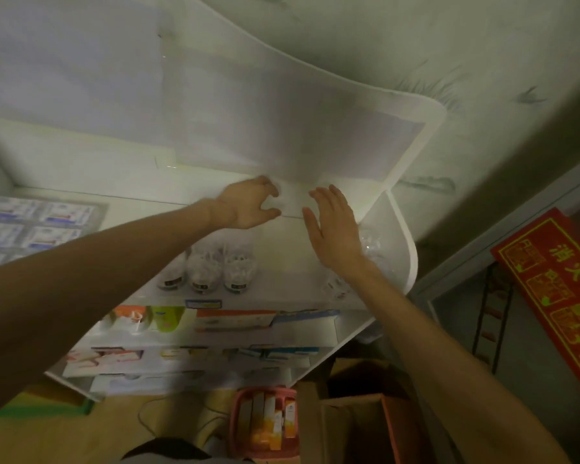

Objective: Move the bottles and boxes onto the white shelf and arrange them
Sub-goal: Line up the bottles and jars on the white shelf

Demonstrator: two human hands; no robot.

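The white shelf [406,236] fills the middle of the view. Both my hands reach onto its upper board. My left hand [248,204] is curled, thumb and fingers apart around a pale, blurred patch; whether it holds anything I cannot tell. Just to its right, my right hand [335,232] is flat with fingers spread and holds nothing. Three clear bottles [208,267] with dark labels stand in a row below my left hand. More clear bottles [372,246] are partly hidden behind my right hand and wrist. Blue-and-white boxes [31,219] lie at the shelf's left.
Lower shelf boards carry coloured boxes [235,321]. On the floor stand a pink basket [265,420] with several orange-and-white boxes and an open cardboard box [359,413]. A red sign with yellow characters [556,289] leans at the right. The wall is close behind the shelf.
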